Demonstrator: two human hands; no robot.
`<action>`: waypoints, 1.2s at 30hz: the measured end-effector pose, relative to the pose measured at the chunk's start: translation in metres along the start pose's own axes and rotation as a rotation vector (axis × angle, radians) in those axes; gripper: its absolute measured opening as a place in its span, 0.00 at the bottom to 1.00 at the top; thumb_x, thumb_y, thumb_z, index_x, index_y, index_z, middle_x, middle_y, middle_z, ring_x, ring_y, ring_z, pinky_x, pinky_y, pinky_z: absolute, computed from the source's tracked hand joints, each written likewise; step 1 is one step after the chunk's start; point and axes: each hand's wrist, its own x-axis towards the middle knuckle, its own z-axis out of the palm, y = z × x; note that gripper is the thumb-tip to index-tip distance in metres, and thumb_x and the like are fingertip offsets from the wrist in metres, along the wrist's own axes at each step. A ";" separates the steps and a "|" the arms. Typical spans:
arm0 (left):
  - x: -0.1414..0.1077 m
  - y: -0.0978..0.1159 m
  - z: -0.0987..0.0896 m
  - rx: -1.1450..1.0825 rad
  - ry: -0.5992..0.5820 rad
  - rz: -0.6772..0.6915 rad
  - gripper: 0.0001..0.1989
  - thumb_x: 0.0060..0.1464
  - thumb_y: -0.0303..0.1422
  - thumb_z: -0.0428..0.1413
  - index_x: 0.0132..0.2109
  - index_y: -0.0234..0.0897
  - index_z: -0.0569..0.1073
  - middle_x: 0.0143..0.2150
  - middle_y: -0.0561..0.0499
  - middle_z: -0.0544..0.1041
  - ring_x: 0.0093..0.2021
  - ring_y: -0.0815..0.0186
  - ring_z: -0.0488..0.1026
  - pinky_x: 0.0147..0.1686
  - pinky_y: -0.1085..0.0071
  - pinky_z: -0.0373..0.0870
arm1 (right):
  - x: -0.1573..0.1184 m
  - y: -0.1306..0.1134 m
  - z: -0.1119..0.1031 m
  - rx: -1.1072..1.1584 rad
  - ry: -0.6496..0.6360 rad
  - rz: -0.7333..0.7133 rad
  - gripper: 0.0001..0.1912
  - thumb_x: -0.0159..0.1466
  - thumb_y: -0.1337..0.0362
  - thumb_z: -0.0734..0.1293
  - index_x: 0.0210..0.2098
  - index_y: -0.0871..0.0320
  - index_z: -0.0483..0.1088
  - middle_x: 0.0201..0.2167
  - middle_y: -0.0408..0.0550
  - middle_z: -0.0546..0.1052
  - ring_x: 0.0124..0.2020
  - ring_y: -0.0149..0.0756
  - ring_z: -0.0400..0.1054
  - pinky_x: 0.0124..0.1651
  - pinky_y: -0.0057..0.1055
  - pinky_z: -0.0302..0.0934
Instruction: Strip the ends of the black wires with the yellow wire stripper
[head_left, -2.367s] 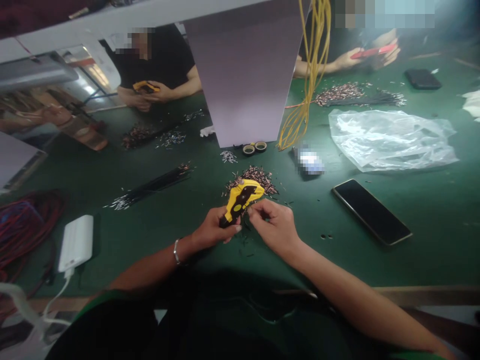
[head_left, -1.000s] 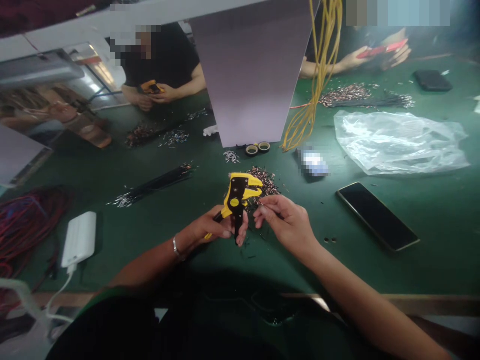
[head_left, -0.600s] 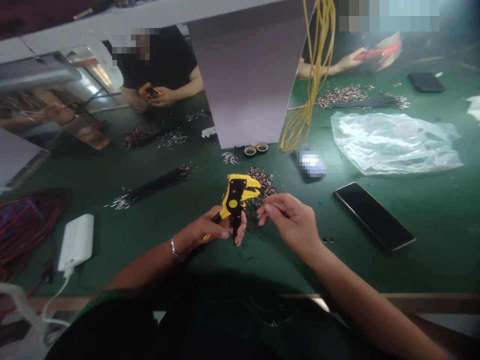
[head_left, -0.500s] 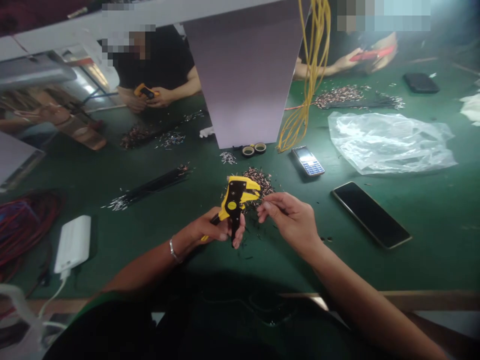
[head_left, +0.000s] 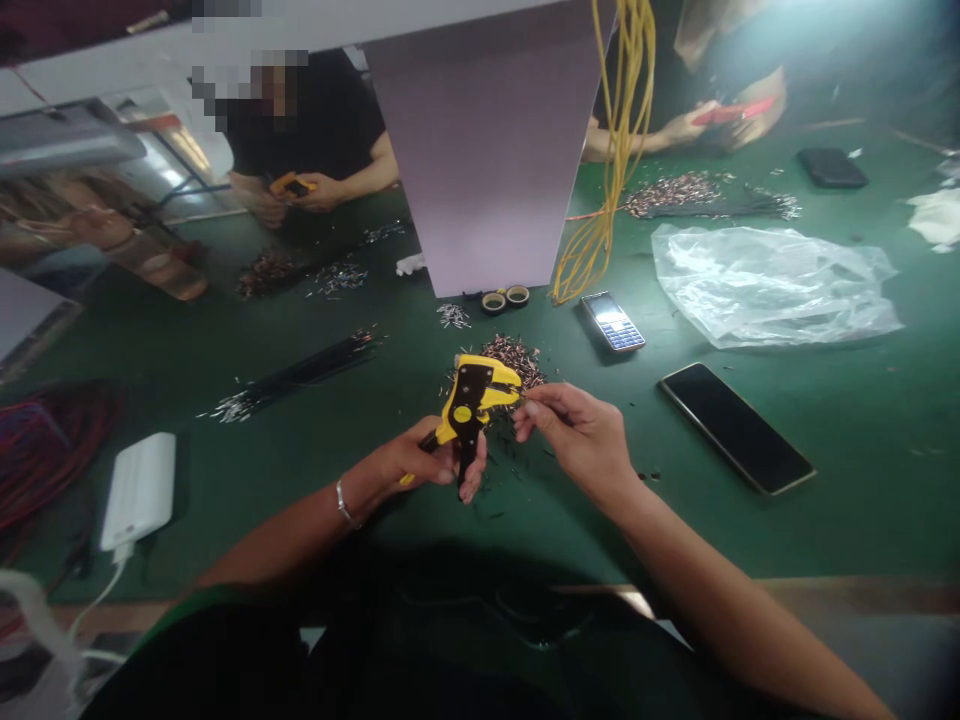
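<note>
My left hand [head_left: 439, 455] is closed round the handles of a yellow and black wire stripper [head_left: 463, 405], whose jaws point right. At the jaw tips, my right hand [head_left: 577, 425] pinches a thin dark wire [head_left: 524, 396], mostly hidden by the fingers. Whether the wire sits between the jaws is too small to tell. Beneath and behind the tool lies a heap of short black and copper-coloured offcuts [head_left: 514, 352]. To the left, a bundle of black wires [head_left: 296, 372] with bare ends rests on the green table [head_left: 300, 470].
A keypad phone [head_left: 613, 322], a smartphone [head_left: 735, 428] and a clear plastic bag [head_left: 772, 285] lie to the right. Two tape rolls [head_left: 505, 299] sit below a pale panel [head_left: 495, 150], beside hanging yellow cable [head_left: 622, 120]. A white power bank [head_left: 139, 490] is at left. Co-workers sit opposite.
The wire stripper's jaws and my right fingertips have come slightly closer together. The whole view has shifted a little. Both hands keep their hold.
</note>
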 end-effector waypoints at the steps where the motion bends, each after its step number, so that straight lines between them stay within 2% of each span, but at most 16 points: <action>1: 0.000 0.000 0.000 0.001 0.001 0.004 0.18 0.39 0.29 0.65 0.41 0.29 0.75 0.30 0.46 0.74 0.28 0.61 0.73 0.31 0.61 0.72 | 0.000 0.000 0.000 -0.005 0.001 -0.002 0.04 0.62 0.64 0.66 0.33 0.57 0.73 0.27 0.44 0.79 0.24 0.32 0.74 0.32 0.33 0.70; 22: -0.002 -0.004 -0.003 -0.006 -0.002 -0.006 0.18 0.41 0.29 0.66 0.42 0.31 0.75 0.30 0.47 0.74 0.28 0.62 0.73 0.31 0.63 0.73 | 0.002 -0.001 -0.002 -0.060 -0.021 -0.030 0.06 0.63 0.63 0.65 0.33 0.56 0.73 0.27 0.43 0.79 0.24 0.31 0.75 0.33 0.32 0.70; 36: -0.004 -0.003 0.003 0.062 0.088 -0.013 0.13 0.44 0.31 0.67 0.35 0.31 0.74 0.24 0.52 0.72 0.21 0.68 0.71 0.23 0.70 0.73 | 0.003 -0.002 -0.004 -0.068 -0.024 -0.021 0.06 0.63 0.63 0.65 0.34 0.56 0.74 0.27 0.44 0.78 0.24 0.31 0.75 0.33 0.33 0.70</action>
